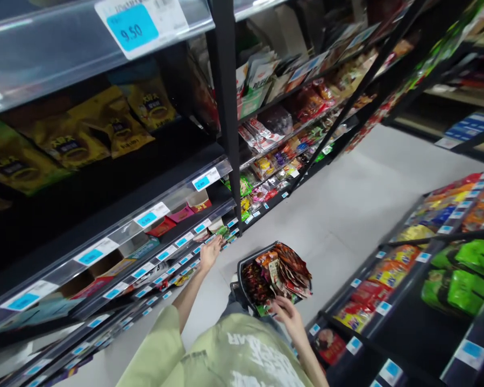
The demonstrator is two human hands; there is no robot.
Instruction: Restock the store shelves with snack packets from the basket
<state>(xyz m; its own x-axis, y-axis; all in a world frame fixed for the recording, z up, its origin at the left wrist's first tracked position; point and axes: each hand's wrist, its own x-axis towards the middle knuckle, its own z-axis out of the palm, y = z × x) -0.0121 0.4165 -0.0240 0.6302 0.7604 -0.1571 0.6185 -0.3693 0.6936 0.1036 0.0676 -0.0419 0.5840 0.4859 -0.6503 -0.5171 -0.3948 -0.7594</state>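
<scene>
My left hand (211, 252) reaches to a low shelf on the left, fingers stretched out close to a small green packet (222, 231). Whether the fingertips touch that packet, I cannot tell. In front of my body is a dark basket (242, 287) filled with snack packets: dark reddish ones on its left side, and a fanned stack of red and brown packets (291, 269) on its right. Over the basket's near edge, my right hand (286, 312) has its fingers bent together beside the packets. A small red bit shows at its fingertips, too small to name.
Yellow snack bags (116, 123) lie on the large shelf at upper left, below a price tag (139, 27). A dark post (226, 107) divides the left shelving. On the right, a low rack holds red bags (367, 295) and green packs (468, 274). Grey floor (347, 199) runs between.
</scene>
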